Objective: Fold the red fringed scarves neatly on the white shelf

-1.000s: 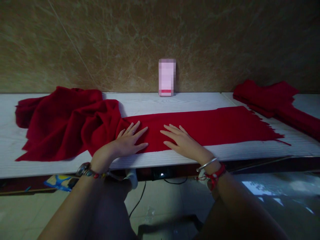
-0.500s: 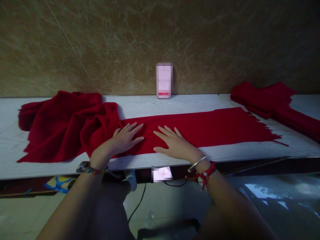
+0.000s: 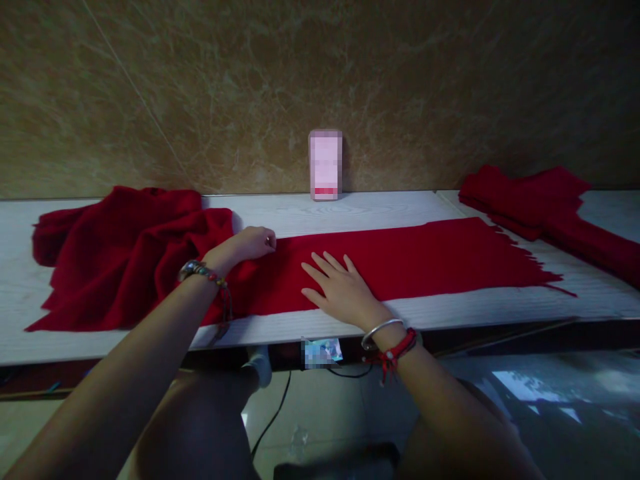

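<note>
A long strip of red fabric (image 3: 415, 257) lies flat across the white wood-grain table, its right end ragged with a loose strand. Toward the left the same colour bunches into a crumpled heap (image 3: 125, 260) that seems to run on from the strip. My left hand (image 3: 253, 243) is closed in a pinch at the strip's far edge, beside the heap; the fingertips partly hide what they grip. With fingers spread, my right hand (image 3: 340, 287) rests flat on the middle of the strip.
A phone (image 3: 325, 165) with a blurred screen leans upright against the marbled wall (image 3: 400, 87). More folded red fabric (image 3: 520, 200) lies at the right. Below the table's front edge are a small card (image 3: 323, 353) and a black cable (image 3: 274, 415).
My left hand has gone from lying flat with spread fingers to a pinch at the far edge of the fabric. My right hand stays spread on the strip.
</note>
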The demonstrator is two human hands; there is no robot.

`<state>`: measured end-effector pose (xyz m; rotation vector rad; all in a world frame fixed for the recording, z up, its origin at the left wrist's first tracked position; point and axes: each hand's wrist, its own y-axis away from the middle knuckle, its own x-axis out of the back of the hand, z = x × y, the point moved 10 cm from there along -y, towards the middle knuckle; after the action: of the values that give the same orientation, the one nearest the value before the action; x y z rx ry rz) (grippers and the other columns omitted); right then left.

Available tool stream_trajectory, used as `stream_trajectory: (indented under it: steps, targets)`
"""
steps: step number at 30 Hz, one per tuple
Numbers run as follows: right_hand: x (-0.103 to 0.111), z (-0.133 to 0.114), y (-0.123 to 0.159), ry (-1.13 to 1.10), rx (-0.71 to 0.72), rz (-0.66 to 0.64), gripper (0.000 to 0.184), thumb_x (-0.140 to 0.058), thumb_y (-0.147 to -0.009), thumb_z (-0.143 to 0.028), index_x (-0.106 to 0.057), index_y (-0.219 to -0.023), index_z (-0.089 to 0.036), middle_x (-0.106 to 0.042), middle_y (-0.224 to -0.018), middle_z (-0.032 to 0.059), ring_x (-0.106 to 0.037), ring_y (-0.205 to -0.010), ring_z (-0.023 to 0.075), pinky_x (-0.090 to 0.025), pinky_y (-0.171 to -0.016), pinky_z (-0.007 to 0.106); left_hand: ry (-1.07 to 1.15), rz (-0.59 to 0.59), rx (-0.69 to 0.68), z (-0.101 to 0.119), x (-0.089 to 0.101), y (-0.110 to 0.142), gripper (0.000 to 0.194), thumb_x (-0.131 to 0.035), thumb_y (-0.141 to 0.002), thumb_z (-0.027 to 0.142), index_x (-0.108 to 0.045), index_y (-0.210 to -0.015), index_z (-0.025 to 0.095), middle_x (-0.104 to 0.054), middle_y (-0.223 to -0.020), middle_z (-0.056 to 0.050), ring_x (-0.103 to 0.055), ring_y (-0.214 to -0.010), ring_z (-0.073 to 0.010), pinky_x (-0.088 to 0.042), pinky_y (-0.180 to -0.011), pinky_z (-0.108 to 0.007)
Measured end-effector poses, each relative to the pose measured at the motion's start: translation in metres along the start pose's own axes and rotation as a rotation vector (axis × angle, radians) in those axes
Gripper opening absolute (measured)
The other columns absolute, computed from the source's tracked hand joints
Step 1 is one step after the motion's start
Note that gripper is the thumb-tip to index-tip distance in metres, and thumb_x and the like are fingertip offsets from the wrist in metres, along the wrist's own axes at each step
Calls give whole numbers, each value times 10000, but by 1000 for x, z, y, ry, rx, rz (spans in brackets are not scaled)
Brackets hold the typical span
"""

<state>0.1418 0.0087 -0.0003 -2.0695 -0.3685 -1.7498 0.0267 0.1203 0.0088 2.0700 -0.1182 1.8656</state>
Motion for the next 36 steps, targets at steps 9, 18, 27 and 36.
stream_trajectory:
  steps: [9, 18, 27, 36]
  targets:
    - [-1, 0, -1, 3, 5, 21, 525, -332, -918, -487, -403, -1376, -240, -332, -1477, 62, -272, -1361, 260, -216, -1087, 536, -106, 151, -29, -2, 13, 2, 316, -368, -783, 70, -596, -999, 104, -637, -991, -139, -612, -891, -210, -478, -741, -278]
    - [1, 0, 0, -4, 10, 19, 531, -323, -918, -487, -406, -1375, -231, -338, -1474, 65, -280, -1358, 264, -223, -1087, 540, -106, 147, 67, -8, -2, 18, 375, -379, -876, 243, -516, -1205, 128, -556, -1159, -158, -558, -1046, -260, -485, -839, -359]
    - [2, 0, 0, -15, 7, 21, 524, -329, -919, -480, -423, -1365, -222, -357, -1464, 75, -287, -1354, 265, -227, -1085, 539, -53, 252, -171, 40, 5, 30, 378, -314, -844, 111, -579, -1111, 144, -580, -1116, -109, -577, -993, -187, -478, -873, -289]
    - [1, 0, 0, -22, 7, 17, 522, -332, -919, -477, -422, -1365, -222, -342, -1472, 69, -277, -1358, 265, -223, -1085, 544, -98, 281, 87, 28, 1, 53, 427, -292, -897, 166, -503, -1243, 30, -413, -1375, -240, -378, -1287, -332, -396, -987, -429]
